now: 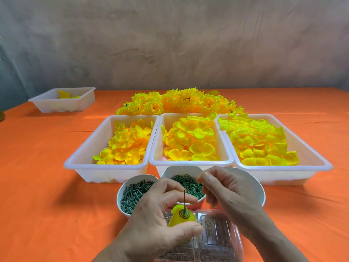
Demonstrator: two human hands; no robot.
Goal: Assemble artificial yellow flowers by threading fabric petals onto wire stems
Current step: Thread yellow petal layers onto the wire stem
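1. Your left hand [151, 222] gripped a small yellow petal [177, 219] between thumb and fingers. It was low and central, just above a clear box [217, 237] at the near edge of the tabletop [37, 186].
2. A thin stem [184, 197] stood upright through that petal, with a green ring [184, 214] seated on it against the fabric.
3. This flower looked barely begun: one small layer was on, and nothing from the three trays [190, 163] of petals was threaded yet.
4. A heap of finished flowers [179, 103] lay behind the trays, so much of the job seemed done, though the trays held plenty.
5. Your right hand [226, 191] hovered over the cup [179, 168] of rings with thumb and forefinger tips together. I could not tell whether they pinched anything.
6. Your left hand hid the stem's lower end. The frame's bottom edge cut off the box, and its brown contents were too blurred to name.
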